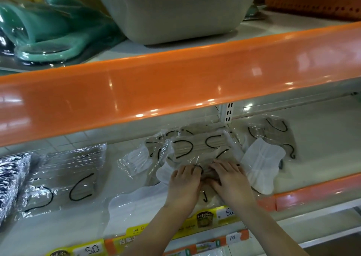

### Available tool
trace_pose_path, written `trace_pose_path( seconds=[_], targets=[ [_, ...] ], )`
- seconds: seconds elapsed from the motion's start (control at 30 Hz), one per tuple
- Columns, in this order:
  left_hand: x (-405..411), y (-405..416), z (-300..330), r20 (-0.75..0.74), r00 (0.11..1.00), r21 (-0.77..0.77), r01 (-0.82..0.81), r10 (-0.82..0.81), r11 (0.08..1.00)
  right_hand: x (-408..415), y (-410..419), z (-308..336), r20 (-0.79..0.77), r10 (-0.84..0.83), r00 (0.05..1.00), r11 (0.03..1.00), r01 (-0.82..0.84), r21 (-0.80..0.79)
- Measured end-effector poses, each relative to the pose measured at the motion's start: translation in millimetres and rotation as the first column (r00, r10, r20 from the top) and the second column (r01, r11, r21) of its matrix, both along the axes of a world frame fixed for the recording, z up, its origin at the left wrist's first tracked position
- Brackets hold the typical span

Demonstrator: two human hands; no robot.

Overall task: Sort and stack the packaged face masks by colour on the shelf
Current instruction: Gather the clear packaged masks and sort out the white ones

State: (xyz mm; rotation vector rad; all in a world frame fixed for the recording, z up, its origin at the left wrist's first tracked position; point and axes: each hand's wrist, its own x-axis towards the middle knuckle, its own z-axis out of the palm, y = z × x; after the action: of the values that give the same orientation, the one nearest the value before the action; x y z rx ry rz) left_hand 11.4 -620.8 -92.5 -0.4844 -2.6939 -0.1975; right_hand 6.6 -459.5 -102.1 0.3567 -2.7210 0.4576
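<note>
masks: we see packaged face masks in clear wrappers scattered along the lower shelf [312, 170], with the loose heap [197, 148] of beige packs with black ear loops as our landmark, under the orange rail.
left hand [184, 179]: we see it palm down at the heap's near edge, fingers slightly curled over the wrapper of the beige pack lying there; we cannot tell whether it grips or only presses.
right hand [227, 175]: it lies just beside the left hand, on the same pack, fingers spread and bent forward onto the plastic, thumb tucked toward the other hand.
white masks: one white pack [261, 164] lies right of the heap, touching it; another white pack [137, 161] sits left of the heap; a larger white pack [134, 207] lies near the front, left of our forearms.
grey pack [273, 136]: behind and right of the heap, leaning by the back wall, black loops showing.
sorted stack [70, 177]: well left of the heap we see a pile of beige-grey packs with black loops, and further left a dark patterned pile [11, 179].
price labels [93, 249]: yellow tags run along the shelf's front edge, below the heap.
orange rail [175, 84]: the glossy front of the upper shelf, directly above the heap.
upper shelf: a grey tub [175, 9] above the heap, green rubber gloves [54, 29] to its left.
</note>
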Motion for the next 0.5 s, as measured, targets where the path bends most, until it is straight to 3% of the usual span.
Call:
trace_pose_path(
  seconds=[0.4,0.5],
  targets=[
    [-5.2,-21.7,31.8,-0.101,0.995,0.193,0.004,0.015,0.981,5.8,2.2,3.5,-0.23,0.056,0.972,0.996,-0.069,-0.048],
    [-6.3,-30.7,34.4,-0.246,0.969,0.088,0.034,-0.011,0.996,7.3,-0.7,11.0,-0.305,0.041,0.951,0.996,-0.062,-0.059]
  ],
)
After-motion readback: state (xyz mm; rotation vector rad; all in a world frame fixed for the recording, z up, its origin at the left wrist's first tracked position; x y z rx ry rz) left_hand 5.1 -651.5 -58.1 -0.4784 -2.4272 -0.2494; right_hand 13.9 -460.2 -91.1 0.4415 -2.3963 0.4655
